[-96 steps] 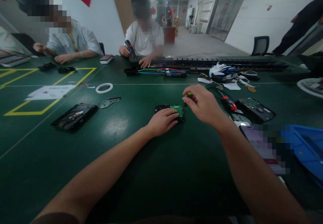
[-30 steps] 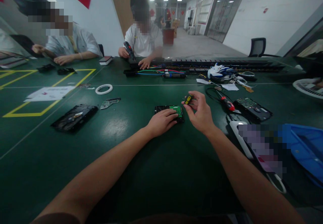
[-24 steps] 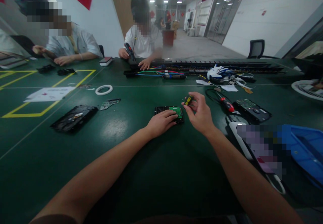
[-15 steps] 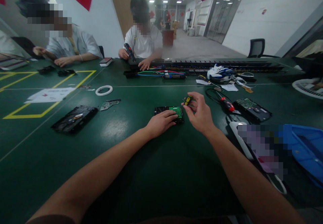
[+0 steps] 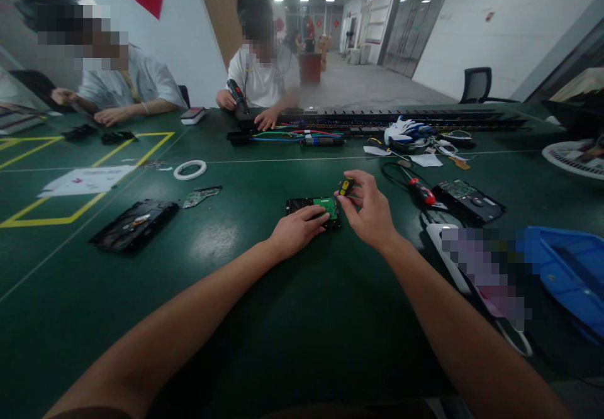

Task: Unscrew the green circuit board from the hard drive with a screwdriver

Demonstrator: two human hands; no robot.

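The hard drive (image 5: 295,204) lies flat on the desk (image 5: 250,324), in front of the person and between the two hands. The left hand (image 5: 296,229) rests on its top, with the fingers a little bent and spread over it, not closed around it. The right hand (image 5: 369,210) pinches a black-and-yellow tool (image 5: 346,185) between thumb and fingers, just above the right end of the drive; whether its tip touches, I cannot tell.

As for progress, the work on this drive seems unfinished — its green board (image 5: 326,203) is in place, and the screws are too small to judge. To the left, another drive (image 5: 134,224) shows no green board, and a loose circuit board (image 5: 202,196) lies near it, so this one looks done. To the right, a third drive (image 5: 468,201) carries its board and seems untouched — a red-handled screwdriver (image 5: 421,191) lies just beside it.
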